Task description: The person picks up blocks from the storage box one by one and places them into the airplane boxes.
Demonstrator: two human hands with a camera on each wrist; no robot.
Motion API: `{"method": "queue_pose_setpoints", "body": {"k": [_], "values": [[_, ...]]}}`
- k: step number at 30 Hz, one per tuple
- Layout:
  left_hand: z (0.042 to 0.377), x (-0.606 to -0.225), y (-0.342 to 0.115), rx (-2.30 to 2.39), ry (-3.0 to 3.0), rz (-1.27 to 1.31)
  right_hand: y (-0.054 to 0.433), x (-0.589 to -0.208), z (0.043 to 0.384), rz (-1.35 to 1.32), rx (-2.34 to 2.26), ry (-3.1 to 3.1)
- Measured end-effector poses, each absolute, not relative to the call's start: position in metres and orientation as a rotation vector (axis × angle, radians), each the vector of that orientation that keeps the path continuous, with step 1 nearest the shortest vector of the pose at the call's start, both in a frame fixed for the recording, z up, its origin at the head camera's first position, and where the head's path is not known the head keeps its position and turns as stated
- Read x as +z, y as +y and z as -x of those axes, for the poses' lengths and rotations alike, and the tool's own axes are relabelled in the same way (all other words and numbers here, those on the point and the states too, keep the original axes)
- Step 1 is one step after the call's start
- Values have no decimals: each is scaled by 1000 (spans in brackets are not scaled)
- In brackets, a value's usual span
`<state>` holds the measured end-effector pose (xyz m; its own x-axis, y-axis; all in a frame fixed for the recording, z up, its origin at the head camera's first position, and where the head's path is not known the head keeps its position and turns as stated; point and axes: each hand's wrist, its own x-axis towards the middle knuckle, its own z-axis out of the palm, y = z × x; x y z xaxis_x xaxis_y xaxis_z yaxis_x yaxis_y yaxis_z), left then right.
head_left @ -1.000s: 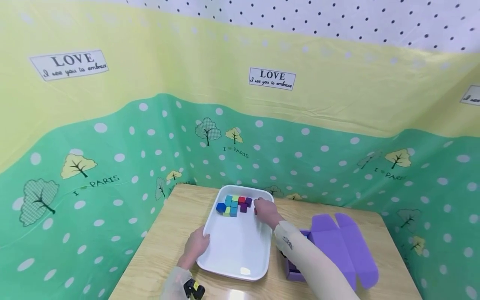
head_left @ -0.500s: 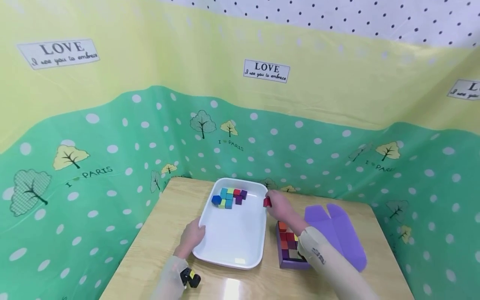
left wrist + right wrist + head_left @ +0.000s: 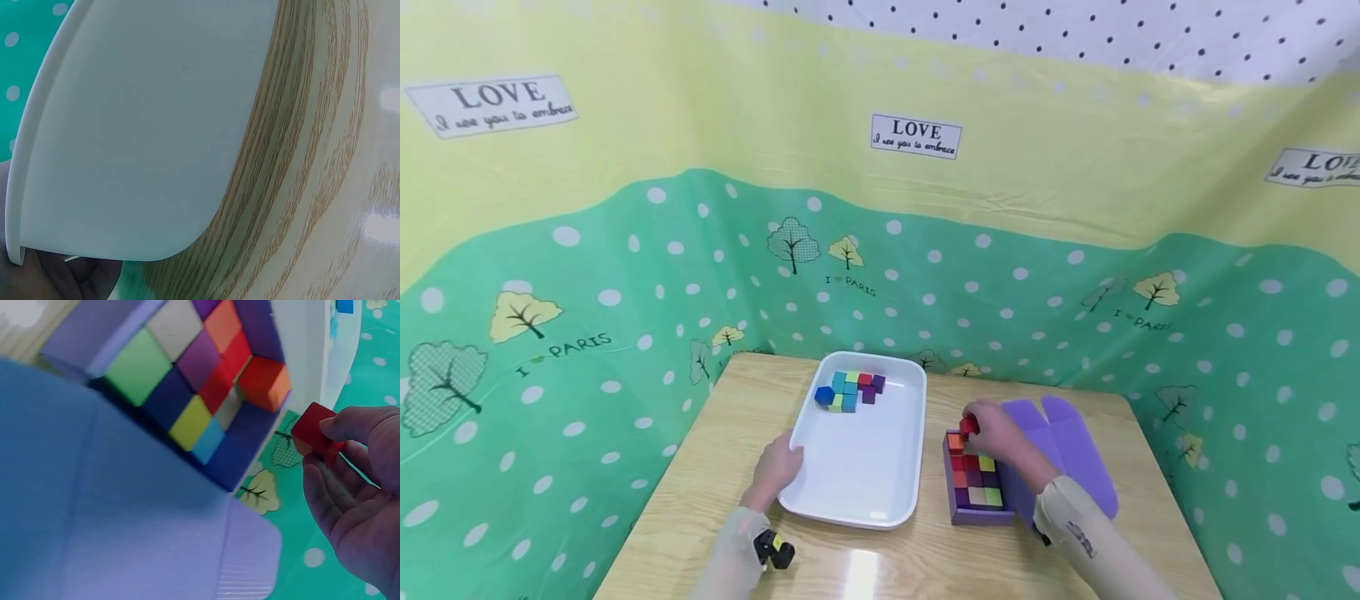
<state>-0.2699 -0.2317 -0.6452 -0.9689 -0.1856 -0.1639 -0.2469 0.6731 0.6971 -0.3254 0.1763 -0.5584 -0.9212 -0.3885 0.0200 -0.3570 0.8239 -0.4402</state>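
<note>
My left hand [image 3: 777,465] grips the left rim of a white tray [image 3: 853,475]; its fingers [image 3: 53,275] show at the tray edge in the left wrist view. My right hand [image 3: 996,435] pinches a red block [image 3: 312,428] between thumb and fingers, over the far end of a purple box [image 3: 982,517]. Rows of coloured blocks fill much of that box, with an orange block [image 3: 265,382] standing higher than the others. At the tray's far left lie a blue hexagonal block [image 3: 825,396], several teal blocks [image 3: 848,403], lime ones, a red one [image 3: 865,379] and purple ones [image 3: 868,395].
The box's purple lid [image 3: 1075,450] lies folded open to its right, under my right forearm. Tray and box stand side by side on a wooden table [image 3: 730,417]. A green and yellow patterned curtain [image 3: 985,275] hangs close behind the table and along its sides.
My right hand has carried the red block out of the tray's right side and across to the purple box. The left hand stays on the tray rim. The head view has shifted slightly.
</note>
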Motion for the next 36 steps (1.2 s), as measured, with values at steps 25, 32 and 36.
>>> {"method": "queue_pose_setpoints", "body": {"k": [25, 32, 36], "values": [[276, -644, -223, 1174, 2811, 344, 195, -597, 324, 468, -594, 2949], [273, -648, -228, 1162, 2822, 335, 192, -603, 321, 461, -615, 2959], [272, -645, -231, 1143, 2840, 341, 190, -603, 324, 495, -621, 2961]]}}
